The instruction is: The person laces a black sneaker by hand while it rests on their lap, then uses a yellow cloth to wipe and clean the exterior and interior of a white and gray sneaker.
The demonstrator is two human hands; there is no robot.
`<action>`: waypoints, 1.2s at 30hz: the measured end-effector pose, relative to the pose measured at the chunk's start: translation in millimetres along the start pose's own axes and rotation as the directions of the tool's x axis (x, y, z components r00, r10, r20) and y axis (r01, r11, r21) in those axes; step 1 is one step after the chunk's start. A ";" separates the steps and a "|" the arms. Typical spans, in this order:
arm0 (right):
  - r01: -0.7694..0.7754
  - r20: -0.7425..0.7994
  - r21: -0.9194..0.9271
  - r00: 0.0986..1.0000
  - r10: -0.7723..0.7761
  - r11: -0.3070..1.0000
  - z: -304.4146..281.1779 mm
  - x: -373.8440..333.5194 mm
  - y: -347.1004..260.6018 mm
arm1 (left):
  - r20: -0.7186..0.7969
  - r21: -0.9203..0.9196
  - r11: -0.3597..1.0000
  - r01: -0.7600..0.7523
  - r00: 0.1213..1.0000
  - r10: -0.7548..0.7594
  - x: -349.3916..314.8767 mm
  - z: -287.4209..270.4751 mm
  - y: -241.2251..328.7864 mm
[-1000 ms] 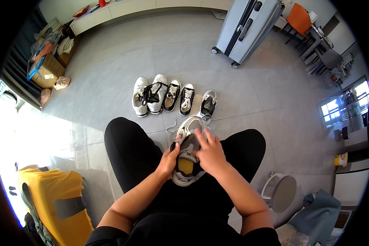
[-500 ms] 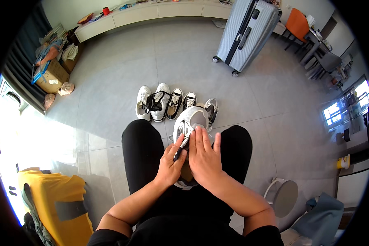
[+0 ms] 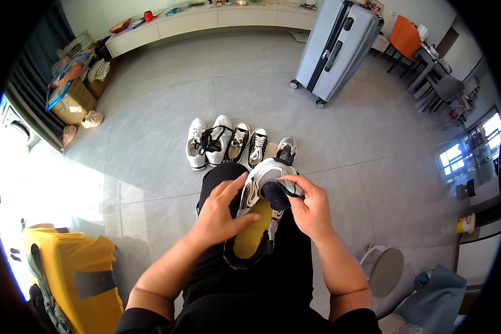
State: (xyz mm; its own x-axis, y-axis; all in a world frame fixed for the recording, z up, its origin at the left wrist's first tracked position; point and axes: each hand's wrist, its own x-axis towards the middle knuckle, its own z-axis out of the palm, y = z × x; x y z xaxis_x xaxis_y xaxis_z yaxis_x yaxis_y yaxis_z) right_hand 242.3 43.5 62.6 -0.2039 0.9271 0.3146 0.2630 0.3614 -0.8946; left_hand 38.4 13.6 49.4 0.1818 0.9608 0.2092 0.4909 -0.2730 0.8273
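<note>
A white and grey sneaker (image 3: 266, 168) lies across my black-trousered legs, its toe pointing away from me. Its opening is spread wide, showing a yellow insole (image 3: 249, 238). My right hand (image 3: 313, 210) pinches the dark, padded tongue (image 3: 274, 196) between thumb and fingers, folding it up and back toward the right side. My left hand (image 3: 218, 214) rests at the shoe's left edge, fingers apart and the thumb reaching over the opening. Beyond the toe stand a matching grey sneaker (image 3: 286, 149), black canvas shoes (image 3: 258, 146) and white sneakers (image 3: 196, 143) with black laces.
A silver suitcase (image 3: 334, 53) stands far right on the grey tiled floor. At right are a round stool (image 3: 387, 271) and blue-grey cloth (image 3: 437, 298); yellow cloth (image 3: 94, 256) drapes something at left. Cardboard boxes (image 3: 75, 106) stand by the curtain, and a low white cabinet (image 3: 217, 19) runs along the back.
My hands have spread apart; the right now grips the tongue and folds it back, exposing the yellow insole. The sneaker has turned, and my legs have come together beneath it.
</note>
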 end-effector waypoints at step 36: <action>-0.150 -0.301 0.473 0.899 0.319 0.868 42.5 3.7 -22.2 | -0.496 -0.355 0.933 0.050 0.836 -0.234 66.1 52.6 5.5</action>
State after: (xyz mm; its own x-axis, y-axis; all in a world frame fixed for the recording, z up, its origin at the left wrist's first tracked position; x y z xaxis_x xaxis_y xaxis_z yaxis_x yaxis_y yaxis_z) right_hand 195.7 34.6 70.1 0.1848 0.9784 0.0927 -0.1868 0.1275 -0.9741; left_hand 97.9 73.1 40.4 -0.3856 0.8909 0.2401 0.1647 -0.1896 0.9680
